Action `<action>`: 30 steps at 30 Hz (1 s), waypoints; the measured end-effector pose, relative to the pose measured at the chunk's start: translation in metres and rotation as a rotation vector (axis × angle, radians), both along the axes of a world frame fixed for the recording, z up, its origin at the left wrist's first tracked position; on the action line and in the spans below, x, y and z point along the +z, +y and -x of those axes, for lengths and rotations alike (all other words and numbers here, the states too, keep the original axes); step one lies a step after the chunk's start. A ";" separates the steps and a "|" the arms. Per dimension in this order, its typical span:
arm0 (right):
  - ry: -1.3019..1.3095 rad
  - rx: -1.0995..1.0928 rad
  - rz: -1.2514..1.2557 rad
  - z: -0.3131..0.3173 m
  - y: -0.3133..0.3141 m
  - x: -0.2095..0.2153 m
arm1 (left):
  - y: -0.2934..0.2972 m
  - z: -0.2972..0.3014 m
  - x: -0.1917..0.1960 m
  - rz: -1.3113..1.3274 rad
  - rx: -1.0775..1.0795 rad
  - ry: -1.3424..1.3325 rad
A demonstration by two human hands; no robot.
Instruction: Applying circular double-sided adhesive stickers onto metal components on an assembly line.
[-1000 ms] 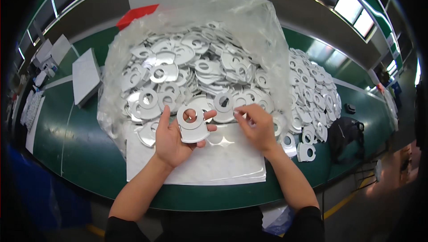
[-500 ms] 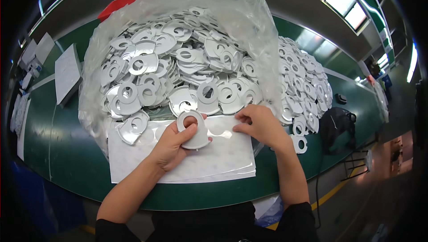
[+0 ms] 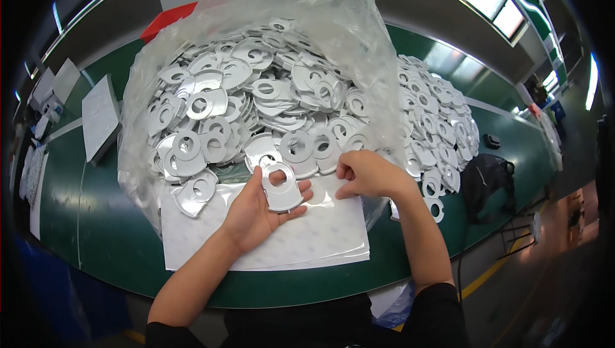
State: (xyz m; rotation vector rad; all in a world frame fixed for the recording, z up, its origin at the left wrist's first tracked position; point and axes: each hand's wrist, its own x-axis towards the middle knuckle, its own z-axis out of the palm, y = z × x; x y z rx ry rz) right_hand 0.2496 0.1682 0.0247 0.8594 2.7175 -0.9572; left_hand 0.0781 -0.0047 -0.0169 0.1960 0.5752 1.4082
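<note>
In the head view, your left hand (image 3: 256,210) lies palm up, fingers loosely curled, cradling a flat silvery ring plate (image 3: 280,188) with a round hole. Your right hand (image 3: 366,174), at three o'clock from it, pinches shut at the fingertips; what it grips I cannot tell, perhaps a thin clear film. The plate sits on the palm rather than in a firm grip, so tilting that hand could let it slide off onto the white sheets (image 3: 301,239) below. At twelve o'clock, a crinkled clear plastic bag (image 3: 307,8) holds a slippery heap of shiny plates (image 3: 250,98); nudge it and they may spill across the green desk (image 3: 96,220).
</note>
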 end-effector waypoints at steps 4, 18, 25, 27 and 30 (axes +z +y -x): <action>0.070 -0.007 -0.055 -0.004 -0.010 -0.003 | 0.000 0.000 -0.001 0.029 0.010 0.042; 0.049 0.072 -0.382 -0.013 -0.044 0.012 | 0.000 0.003 -0.010 -0.050 0.015 -0.048; 0.315 0.428 0.496 -0.024 -0.053 0.069 | -0.004 0.000 -0.006 -0.025 0.050 -0.019; 0.504 0.378 0.651 -0.023 -0.053 0.051 | -0.003 -0.002 0.001 0.015 0.028 0.041; 0.735 0.104 0.859 -0.005 -0.050 0.019 | -0.006 -0.001 0.001 -0.006 -0.034 0.111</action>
